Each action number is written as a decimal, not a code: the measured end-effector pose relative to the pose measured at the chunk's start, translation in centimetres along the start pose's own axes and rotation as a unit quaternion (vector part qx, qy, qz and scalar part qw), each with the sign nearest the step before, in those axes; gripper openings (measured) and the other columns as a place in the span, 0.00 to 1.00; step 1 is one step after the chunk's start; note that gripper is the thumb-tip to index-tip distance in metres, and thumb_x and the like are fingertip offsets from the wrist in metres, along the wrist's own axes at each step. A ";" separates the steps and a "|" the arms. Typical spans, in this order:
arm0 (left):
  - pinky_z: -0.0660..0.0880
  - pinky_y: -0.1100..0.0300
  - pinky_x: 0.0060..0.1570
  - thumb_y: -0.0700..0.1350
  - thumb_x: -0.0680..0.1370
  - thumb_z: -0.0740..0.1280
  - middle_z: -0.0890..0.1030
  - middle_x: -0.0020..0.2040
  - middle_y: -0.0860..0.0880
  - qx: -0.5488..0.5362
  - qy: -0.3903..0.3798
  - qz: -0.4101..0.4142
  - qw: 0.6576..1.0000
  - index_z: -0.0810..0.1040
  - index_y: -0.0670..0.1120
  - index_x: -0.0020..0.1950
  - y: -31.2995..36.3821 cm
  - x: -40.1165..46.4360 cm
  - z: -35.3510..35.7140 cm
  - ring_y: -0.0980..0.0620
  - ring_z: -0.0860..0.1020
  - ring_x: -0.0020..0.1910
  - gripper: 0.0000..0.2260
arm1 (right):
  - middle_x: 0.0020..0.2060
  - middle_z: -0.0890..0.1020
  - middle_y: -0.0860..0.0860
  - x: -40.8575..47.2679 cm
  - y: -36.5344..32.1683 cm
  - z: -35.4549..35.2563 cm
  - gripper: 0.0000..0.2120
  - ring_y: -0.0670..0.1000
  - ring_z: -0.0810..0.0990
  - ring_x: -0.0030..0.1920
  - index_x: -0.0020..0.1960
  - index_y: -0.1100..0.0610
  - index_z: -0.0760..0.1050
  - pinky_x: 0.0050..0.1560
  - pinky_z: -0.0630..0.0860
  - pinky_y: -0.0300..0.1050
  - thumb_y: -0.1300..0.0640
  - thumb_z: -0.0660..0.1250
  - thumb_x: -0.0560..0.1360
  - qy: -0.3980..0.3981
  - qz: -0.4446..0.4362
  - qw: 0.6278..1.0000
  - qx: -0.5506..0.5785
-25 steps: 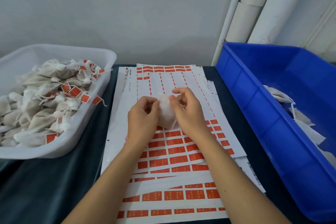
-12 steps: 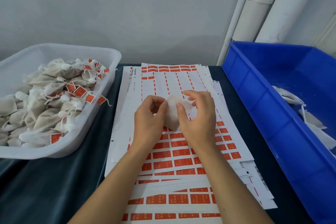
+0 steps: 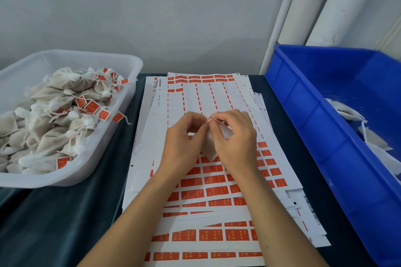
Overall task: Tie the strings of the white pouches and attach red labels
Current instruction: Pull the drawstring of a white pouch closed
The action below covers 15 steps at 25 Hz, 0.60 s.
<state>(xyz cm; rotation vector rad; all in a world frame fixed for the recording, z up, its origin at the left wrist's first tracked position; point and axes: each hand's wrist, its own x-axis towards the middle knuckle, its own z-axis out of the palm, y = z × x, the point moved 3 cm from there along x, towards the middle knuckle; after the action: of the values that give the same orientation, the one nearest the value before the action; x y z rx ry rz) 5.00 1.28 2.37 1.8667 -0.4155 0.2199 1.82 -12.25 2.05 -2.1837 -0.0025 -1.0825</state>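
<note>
Head view, near to far. Both forearms come up from the bottom edge over the label sheets [image 3: 217, 234], a fanned stack w/ rows of red labels [image 3: 213, 191] lying on the dark worktop [image 3: 65, 223].

Mid-frame: left hand [image 3: 184, 147] and right hand [image 3: 234, 143] meet above the sheets, one white pouch [image 3: 209, 149] wedged between them. Pouch body hangs below and between the two palms, its lower corner poking out over the labels. Fingers [image 3: 202, 128] of both hands are curled, tips nearly touching at the pouch's neck, pinching a thin string [image 3: 211, 118] that loops up just above them. So both hands hold pouch + string; neither is free.

Step, as I judge it: tying the string, knot prob. not pulled tight yet; can't tell for sure, too small. Next move needs a firm pull apart on the ends w/out letting the neck slip, then one hand freed to peel a label from the sheet below.

Further out: clear tub [image 3: 134, 84] at left, full of tied, labelled pouches. Blue bin [image 3: 303, 115] at right holds a few flat untied ones.
</note>
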 end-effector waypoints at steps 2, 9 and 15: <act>0.76 0.75 0.46 0.47 0.83 0.69 0.81 0.47 0.67 -0.004 -0.006 0.007 1.000 0.77 0.61 0.50 0.1 -0.1 0.0 0.63 0.81 0.49 0.08 | 0.51 0.85 0.47 -0.1 -0.1 0.0 0.09 0.43 0.78 0.53 0.55 0.54 0.83 0.55 0.73 0.31 0.51 0.70 0.79 -0.008 0.007 1.000 0.013; 0.76 0.71 0.37 0.58 0.82 0.66 0.81 0.42 0.61 -0.016 -0.046 0.004 0.999 0.78 0.58 0.52 0.6 -0.6 0.4 0.59 0.82 0.41 0.06 | 0.52 0.84 0.40 0.0 -0.2 -0.5 0.07 0.42 0.81 0.55 0.56 0.49 0.83 0.53 0.78 0.31 0.51 0.69 0.80 0.008 0.084 0.990 0.114; 0.76 0.67 0.41 0.53 0.86 0.61 0.79 0.42 0.56 0.052 -0.092 0.021 0.994 0.78 0.52 0.47 0.0 -0.7 0.8 0.56 0.79 0.43 0.11 | 0.48 0.85 0.37 0.3 0.5 -0.8 0.04 0.41 0.82 0.53 0.51 0.45 0.84 0.46 0.80 0.33 0.48 0.69 0.80 0.027 0.214 0.957 0.192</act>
<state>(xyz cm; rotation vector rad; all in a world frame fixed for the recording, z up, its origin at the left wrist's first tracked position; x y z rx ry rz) 4.28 0.64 1.84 1.9890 -0.5805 0.0996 1.63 -13.19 2.25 -1.7009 0.2525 -0.8121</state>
